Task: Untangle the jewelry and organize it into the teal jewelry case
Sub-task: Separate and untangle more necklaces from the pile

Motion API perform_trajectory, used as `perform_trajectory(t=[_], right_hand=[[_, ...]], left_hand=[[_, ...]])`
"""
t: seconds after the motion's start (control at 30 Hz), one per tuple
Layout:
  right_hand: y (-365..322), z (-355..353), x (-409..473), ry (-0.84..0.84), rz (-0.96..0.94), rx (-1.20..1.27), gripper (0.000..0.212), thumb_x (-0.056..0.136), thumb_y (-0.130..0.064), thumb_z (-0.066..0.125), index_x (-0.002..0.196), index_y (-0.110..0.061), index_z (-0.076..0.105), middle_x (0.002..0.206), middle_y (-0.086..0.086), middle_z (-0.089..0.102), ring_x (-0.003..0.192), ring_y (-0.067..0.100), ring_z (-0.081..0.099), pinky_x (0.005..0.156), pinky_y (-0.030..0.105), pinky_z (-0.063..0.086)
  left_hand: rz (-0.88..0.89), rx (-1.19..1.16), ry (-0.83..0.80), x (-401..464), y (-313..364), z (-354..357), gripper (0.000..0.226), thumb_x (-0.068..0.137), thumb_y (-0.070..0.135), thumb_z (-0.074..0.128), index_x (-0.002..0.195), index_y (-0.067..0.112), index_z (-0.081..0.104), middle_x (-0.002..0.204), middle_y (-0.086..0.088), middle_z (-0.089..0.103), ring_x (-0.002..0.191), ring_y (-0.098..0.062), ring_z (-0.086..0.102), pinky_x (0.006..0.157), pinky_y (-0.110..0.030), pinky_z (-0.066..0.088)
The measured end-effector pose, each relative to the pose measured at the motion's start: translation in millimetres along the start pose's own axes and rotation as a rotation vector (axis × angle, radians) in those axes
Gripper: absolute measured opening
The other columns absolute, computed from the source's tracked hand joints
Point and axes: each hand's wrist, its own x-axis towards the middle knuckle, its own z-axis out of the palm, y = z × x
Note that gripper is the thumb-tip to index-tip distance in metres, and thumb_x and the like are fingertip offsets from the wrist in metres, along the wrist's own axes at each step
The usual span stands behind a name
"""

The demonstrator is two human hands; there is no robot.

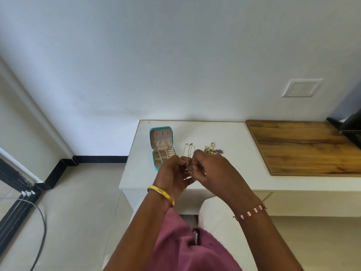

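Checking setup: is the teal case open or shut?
Open. The case has its lid up, showing the beige lining and the tray's compartments.

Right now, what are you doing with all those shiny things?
A person is working on a small tangled piece of jewelry, pinching it between the left hand and the right hand above the white table. The teal jewelry case lies open on the table beside the hands. A thin gold chain and a little pile of rings and jewelry wait on the table, not yet in the case.

Soft even daylight — faint shadows, edges bowed by wide-angle lens.
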Motion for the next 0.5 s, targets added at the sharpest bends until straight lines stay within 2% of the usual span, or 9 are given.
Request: perform_trajectory(t=[0.07,0.13,0.23,0.37,0.43,0.5], right_hand=[[-1.1,-1.5,1.0,-0.025,-0.011,-0.035,0.001,0.089,-0.015,0.046,0.088,-0.015,0.045,0.084,0.008,0.063,0.079,0.026,0.056,0.064,0.023,0.023],[-0.7,-1.5,1.0,-0.03,-0.015,-0.096,0.007,0.088,-0.014,0.045,0.086,-0.019,0.04,0.088,0.008,0.064,0.082,0.027,0.057,0.064,0.023,0.024],[4.6,0.3,-0.4,-0.022,0.02,-0.113,0.012,0.085,-0.012,0.049,0.083,-0.019,0.039,0.082,0.009,0.063,0.075,0.027,0.054,0.061,0.027,0.03],[15.9,-0.5,-3.4,0.031,0.147,0.217,0.019,0.076,-0.004,0.059,0.072,-0.019,0.048,0.066,0.007,0.062,0.064,0.023,0.055,0.063,0.03,0.044],[18.7,-2.1,-4.4,0.074,0.203,0.409,0.025,0.073,0.0,0.062,0.065,-0.021,0.05,0.063,0.01,0.063,0.057,0.018,0.054,0.059,0.025,0.044],[19.8,-2.1,-4.1,0.082,0.236,0.538,0.026,0.073,0.002,0.062,0.063,-0.021,0.054,0.06,0.011,0.061,0.056,0.017,0.051,0.057,0.025,0.044]], left_hand=[[-0.092,-0.02,-0.006,-3.1,0.3,3.4,0.019,0.071,0.013,0.033,0.063,0.012,0.05,0.051,0.0,0.047,0.044,-0.012,0.038,0.056,-0.026,0.032],[-0.144,0.054,-0.009,-4.8,1.0,5.1,0.016,0.068,0.016,0.035,0.058,0.012,0.047,0.052,0.0,0.038,0.04,-0.011,0.03,0.05,-0.023,0.026],[-0.133,0.248,0.005,-5.3,2.4,4.1,0.027,0.084,0.014,0.037,0.058,0.012,0.046,0.05,0.002,0.036,0.04,-0.009,0.025,0.046,-0.021,0.023],[0.029,0.526,-0.018,-5.2,7.2,-0.7,0.026,0.09,0.011,0.05,0.064,0.012,0.052,0.051,0.002,0.036,0.041,-0.007,0.026,0.047,-0.021,0.023],[0.099,0.641,-0.045,-5.8,11.1,-3.6,0.023,0.09,0.011,0.052,0.068,0.013,0.059,0.048,0.005,0.041,0.042,-0.007,0.028,0.047,-0.02,0.026],[0.152,0.735,-0.059,-6.2,14.7,-6.3,0.017,0.089,0.01,0.053,0.076,0.016,0.063,0.052,0.005,0.046,0.045,-0.008,0.029,0.047,-0.019,0.027]])
